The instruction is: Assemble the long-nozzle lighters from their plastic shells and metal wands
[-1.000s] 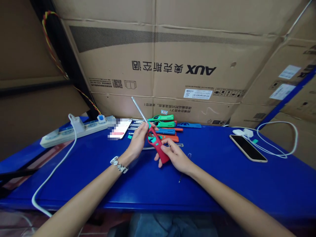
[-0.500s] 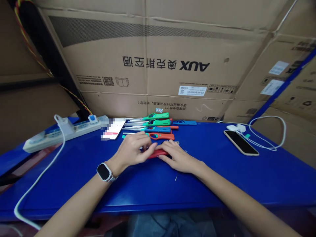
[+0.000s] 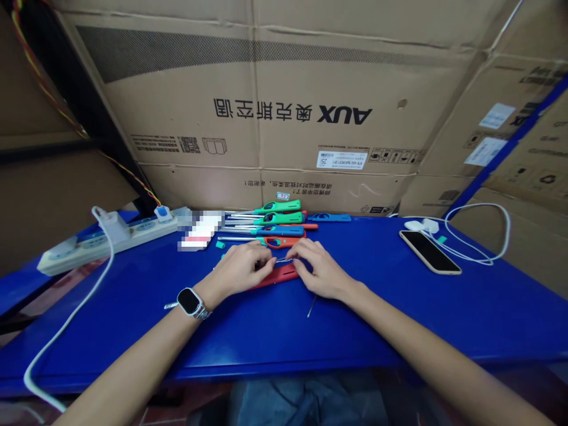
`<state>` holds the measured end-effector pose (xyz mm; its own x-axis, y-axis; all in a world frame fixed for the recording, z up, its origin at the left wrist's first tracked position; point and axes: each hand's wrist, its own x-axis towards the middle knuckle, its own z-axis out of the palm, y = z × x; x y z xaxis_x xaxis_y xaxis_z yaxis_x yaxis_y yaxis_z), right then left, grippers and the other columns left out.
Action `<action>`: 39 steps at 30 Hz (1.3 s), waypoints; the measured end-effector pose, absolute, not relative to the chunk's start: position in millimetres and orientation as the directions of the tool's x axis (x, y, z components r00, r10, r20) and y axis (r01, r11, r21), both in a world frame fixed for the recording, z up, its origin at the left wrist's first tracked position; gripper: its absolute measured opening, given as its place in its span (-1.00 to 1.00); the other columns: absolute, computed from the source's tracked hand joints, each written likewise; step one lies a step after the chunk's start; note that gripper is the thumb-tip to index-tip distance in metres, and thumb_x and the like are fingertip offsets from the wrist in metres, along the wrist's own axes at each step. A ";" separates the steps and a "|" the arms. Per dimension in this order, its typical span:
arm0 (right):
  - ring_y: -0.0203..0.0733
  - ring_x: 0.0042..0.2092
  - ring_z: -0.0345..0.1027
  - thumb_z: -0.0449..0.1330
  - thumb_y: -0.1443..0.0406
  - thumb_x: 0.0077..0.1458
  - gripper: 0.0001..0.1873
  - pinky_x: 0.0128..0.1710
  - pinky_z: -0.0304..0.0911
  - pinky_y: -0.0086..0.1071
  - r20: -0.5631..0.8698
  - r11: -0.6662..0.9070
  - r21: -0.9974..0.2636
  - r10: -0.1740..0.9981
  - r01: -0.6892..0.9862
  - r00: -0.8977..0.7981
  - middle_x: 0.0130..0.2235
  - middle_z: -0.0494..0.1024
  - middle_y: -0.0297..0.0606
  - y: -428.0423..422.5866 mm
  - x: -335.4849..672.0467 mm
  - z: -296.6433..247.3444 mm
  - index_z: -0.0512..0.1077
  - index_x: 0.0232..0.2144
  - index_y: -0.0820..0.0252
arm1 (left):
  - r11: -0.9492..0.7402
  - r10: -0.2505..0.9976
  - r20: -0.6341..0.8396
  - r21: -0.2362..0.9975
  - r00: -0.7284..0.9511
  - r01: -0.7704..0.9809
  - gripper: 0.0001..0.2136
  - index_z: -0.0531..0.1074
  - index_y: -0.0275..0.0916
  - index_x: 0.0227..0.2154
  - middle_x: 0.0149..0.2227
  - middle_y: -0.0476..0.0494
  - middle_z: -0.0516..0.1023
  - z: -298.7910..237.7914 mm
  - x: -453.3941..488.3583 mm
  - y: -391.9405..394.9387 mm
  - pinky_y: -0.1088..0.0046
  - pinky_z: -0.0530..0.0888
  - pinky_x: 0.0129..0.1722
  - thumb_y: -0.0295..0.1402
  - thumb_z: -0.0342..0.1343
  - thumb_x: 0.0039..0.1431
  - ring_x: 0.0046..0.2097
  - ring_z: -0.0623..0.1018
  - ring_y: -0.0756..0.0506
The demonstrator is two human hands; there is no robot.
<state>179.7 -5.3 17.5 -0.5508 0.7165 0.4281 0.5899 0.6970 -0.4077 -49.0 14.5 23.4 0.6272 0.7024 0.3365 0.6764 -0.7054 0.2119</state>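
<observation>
A red gas lighter lies on the blue table in front of me, its metal tip showing left of my watch. Just above its body, a thin, pale wire-like piece spans the gap between my hands. The curled fingers of my left hand close at its left end, partly hiding the lighter. My right hand pinches the other end with thumb and fingertips. Below my right hand a small thin rod rests on the table.
Behind my hands lie several stick lighters, including a green one and an orange one. A blue one lies apart. A power strip is on the left, a phone with a white cable on the right. Cardboard stands behind.
My right hand has come off the red lighter's body and risen slightly. The thin piece now shows between my hands. The lighter has shifted left, with its metal tip now visible.
</observation>
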 end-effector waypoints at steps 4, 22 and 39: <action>-0.12 -0.16 0.25 0.06 0.55 -0.19 -0.68 -0.08 0.16 -0.19 0.295 0.715 -0.299 0.699 0.632 -0.651 -0.23 0.42 -0.26 -12.1 210.3 22.7 0.36 -0.36 0.15 | -0.723 0.683 0.350 0.205 0.641 0.659 -0.69 0.38 -0.23 -0.53 -0.54 -0.01 0.43 25.8 -47.6 13.5 0.45 0.31 -0.34 -0.29 -0.05 0.32 -0.42 0.43 -0.03; -0.23 -0.24 0.39 0.19 0.37 0.15 -0.94 -0.18 0.25 -0.36 0.418 0.661 -0.583 0.743 0.473 -0.523 -0.28 0.57 -0.29 6.4 203.4 16.3 0.47 -0.34 0.15 | -0.715 0.681 0.556 0.367 0.476 0.595 -0.80 0.43 -0.19 -0.08 -0.31 -0.07 0.50 26.8 -50.1 16.4 0.47 0.41 -0.41 -0.29 -0.02 0.36 -0.33 0.49 -0.05; -0.24 -0.28 0.42 0.26 0.08 0.08 -0.64 -0.27 0.33 -0.35 0.405 0.473 -0.880 0.791 0.038 -0.459 -0.24 0.54 -0.25 14.9 172.4 38.6 0.43 -0.14 0.15 | -0.807 0.556 0.676 0.302 0.484 0.506 -0.86 0.50 -0.22 -0.17 -0.27 -0.12 0.57 19.7 -37.8 20.2 0.38 0.49 -0.17 -0.38 0.04 0.34 -0.21 0.54 -0.08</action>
